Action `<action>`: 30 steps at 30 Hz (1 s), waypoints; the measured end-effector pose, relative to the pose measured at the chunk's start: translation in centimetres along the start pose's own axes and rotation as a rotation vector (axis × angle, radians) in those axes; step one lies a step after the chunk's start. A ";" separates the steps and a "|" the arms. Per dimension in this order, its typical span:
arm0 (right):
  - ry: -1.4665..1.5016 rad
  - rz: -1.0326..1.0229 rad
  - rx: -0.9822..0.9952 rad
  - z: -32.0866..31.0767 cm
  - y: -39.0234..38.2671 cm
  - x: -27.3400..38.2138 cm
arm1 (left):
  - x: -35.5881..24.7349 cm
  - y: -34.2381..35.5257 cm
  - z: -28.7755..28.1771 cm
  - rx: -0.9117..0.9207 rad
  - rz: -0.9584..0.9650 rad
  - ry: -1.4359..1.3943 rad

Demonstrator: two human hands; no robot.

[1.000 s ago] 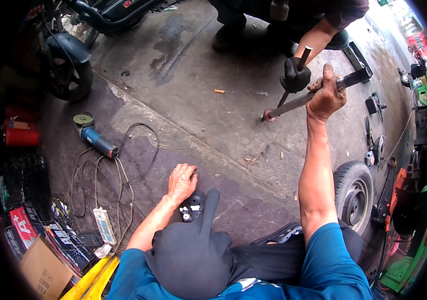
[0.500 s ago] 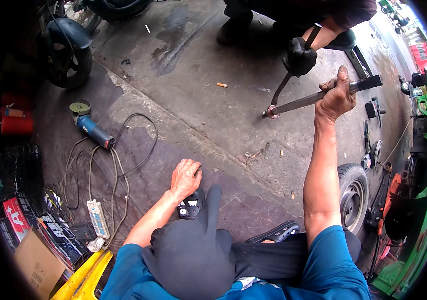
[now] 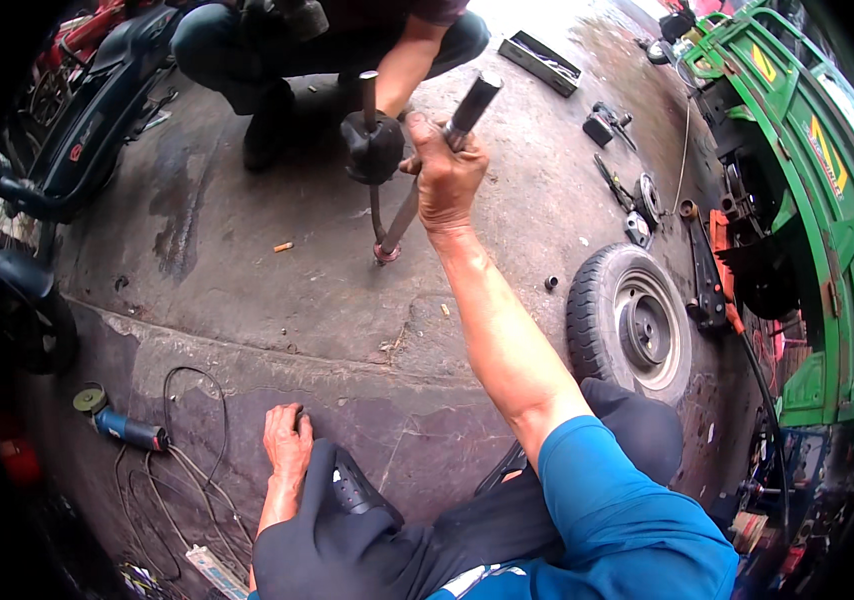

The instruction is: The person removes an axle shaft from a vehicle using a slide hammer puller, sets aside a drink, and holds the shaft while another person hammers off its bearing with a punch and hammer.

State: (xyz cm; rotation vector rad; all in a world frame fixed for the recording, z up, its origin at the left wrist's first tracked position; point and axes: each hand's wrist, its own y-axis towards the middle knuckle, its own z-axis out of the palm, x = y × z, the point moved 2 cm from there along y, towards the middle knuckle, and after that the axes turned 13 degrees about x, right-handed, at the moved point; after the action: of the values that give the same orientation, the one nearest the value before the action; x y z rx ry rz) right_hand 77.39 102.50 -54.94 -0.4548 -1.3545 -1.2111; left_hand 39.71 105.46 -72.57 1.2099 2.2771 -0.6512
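Note:
My right hand [image 3: 447, 180] is closed round a metal shaft [image 3: 403, 218], near its dark upper end. The shaft slants down and left to a reddish ring [image 3: 386, 255] at its lower end, close to the floor. A co-worker's black-gloved hand [image 3: 371, 150] grips a dark metal bar [image 3: 376, 212], whose lower end meets the shaft at the ring. My left hand [image 3: 287, 440] is low beside my left knee, its fingers curled. A small dark patch shows at those fingertips; I cannot make out what it is.
An angle grinder [image 3: 122, 425] with trailing cables lies at left. A tyred wheel [image 3: 587, 320] lies right of my arm. Beyond stand a green metal vehicle body [image 3: 797, 180] and an open tray [image 3: 539, 62]. The co-worker [image 3: 332, 50] crouches opposite; a motorcycle [image 3: 97, 120] stands far left.
My view has turned right, so everything shifts left in it. The shaft stands steeper, still in my right hand. The co-worker's bar is more upright, its lower end still at the ring.

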 end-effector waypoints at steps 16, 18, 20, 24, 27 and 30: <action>-0.027 -0.103 -0.024 0.2 -1.3 0.3 | -0.3 -0.6 -0.6 -0.034 -0.047 0.013; -0.051 -0.093 -0.019 0.5 -1.5 0.1 | -0.4 -0.8 -0.6 -0.042 -0.036 0.005; -0.040 -0.115 -0.018 0.6 -1.3 0.2 | -0.6 -0.8 -0.7 -0.048 -0.052 0.015; -0.042 -0.120 -0.014 0.6 -1.3 0.1 | -0.5 -0.7 -0.5 -0.037 -0.020 0.020; -0.029 -0.146 0.000 0.4 -1.3 0.0 | -0.6 -0.5 -0.6 -0.045 -0.031 0.016; -0.071 -0.122 -0.031 0.2 -1.3 0.3 | -0.3 -0.7 -0.5 -0.038 -0.030 0.024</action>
State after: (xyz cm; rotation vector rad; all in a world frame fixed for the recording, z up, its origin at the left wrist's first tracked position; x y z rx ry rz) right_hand 76.16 102.02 -55.09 -0.4461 -1.4427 -1.3281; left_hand 39.21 105.21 -71.87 1.1740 2.3213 -0.6046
